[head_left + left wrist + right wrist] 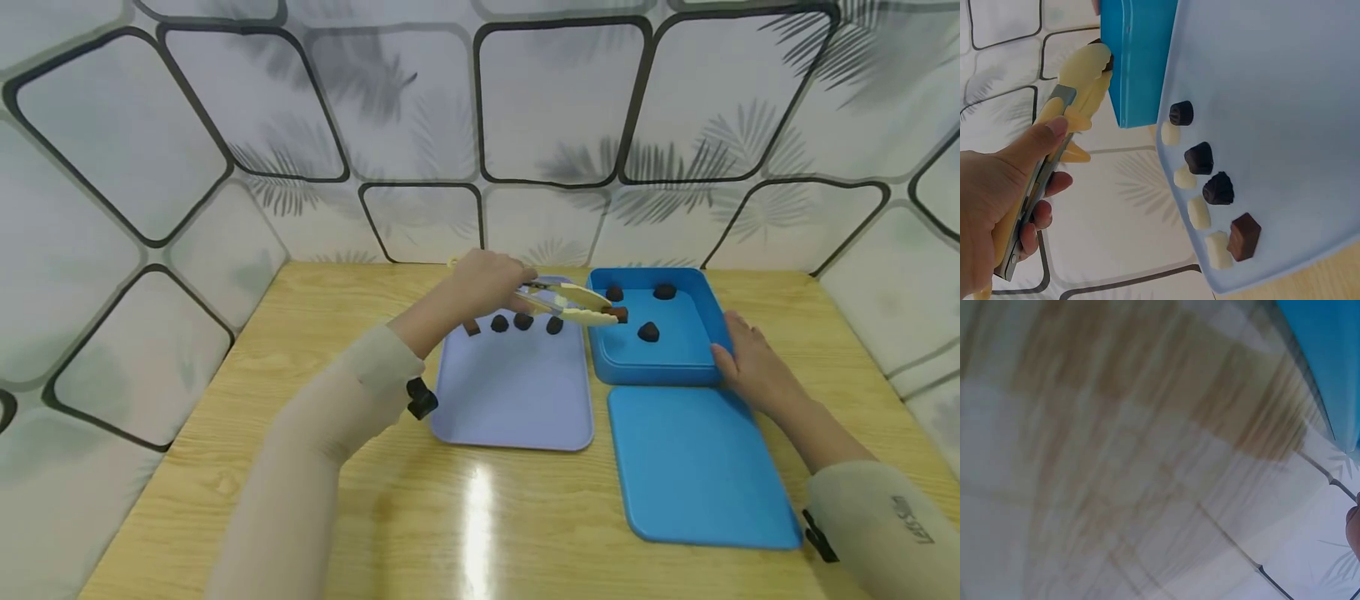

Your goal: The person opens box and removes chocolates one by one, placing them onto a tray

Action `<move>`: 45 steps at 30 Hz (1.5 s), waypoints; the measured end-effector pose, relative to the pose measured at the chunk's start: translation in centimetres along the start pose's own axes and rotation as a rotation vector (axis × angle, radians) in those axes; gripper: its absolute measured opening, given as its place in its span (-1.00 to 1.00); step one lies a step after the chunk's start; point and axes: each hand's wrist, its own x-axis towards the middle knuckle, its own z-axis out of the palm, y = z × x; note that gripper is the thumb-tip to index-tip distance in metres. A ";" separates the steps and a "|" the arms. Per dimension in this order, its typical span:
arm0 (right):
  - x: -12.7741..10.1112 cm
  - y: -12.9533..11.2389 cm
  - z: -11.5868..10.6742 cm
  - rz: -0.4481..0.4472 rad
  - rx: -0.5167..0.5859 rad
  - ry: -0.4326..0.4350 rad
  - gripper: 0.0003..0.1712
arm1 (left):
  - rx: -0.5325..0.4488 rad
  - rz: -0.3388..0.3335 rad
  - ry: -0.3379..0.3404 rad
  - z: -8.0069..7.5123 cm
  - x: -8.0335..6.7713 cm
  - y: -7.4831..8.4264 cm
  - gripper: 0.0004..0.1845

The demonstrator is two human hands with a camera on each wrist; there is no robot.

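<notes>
Patterned wall panels with dark curved lines and leaf shadows fill the top of the head view, and below them lies a pale wooden table (pixel 525 517). My left hand (pixel 487 279), just above the middle of the frame, is curled around the handles of cream-coloured tongs (pixel 573 304), thumb pressing along the top as the left wrist view shows. The tong tips are squeezed onto a brown chocolate (pixel 618 314), held over the left inner edge of the blue box (pixel 697 354) at centre right. Three more dark chocolates (pixel 648 332) lie inside that box. To its left sits a lavender tray (pixel 510 400) with a row of four chocolates (pixel 522 322) along its far edge, directly under the tongs. My right hand (pixel 750 362) rests against the near right corner of the blue box, fingers fairly straight and pressed to its wall, not curled around anything. A flat blue lid (pixel 697 467) lies on the table in the lower right, just in front of the box. The right wrist view is blurred, showing only wood grain and a blue edge.
</notes>
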 end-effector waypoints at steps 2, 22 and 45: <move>-0.1 0.0 0.1 0.005 0.004 -0.002 -0.24 | 0.003 -0.008 0.009 0.4 -0.8 -0.2 -0.47; 0.1 -0.2 0.5 0.021 0.011 -0.010 -0.25 | -0.073 -0.158 0.103 4.3 -13.0 -4.2 -0.38; -0.3 -0.4 0.2 0.052 0.015 -0.009 -0.25 | -0.053 -0.223 -0.003 6.2 -15.8 -5.8 -0.36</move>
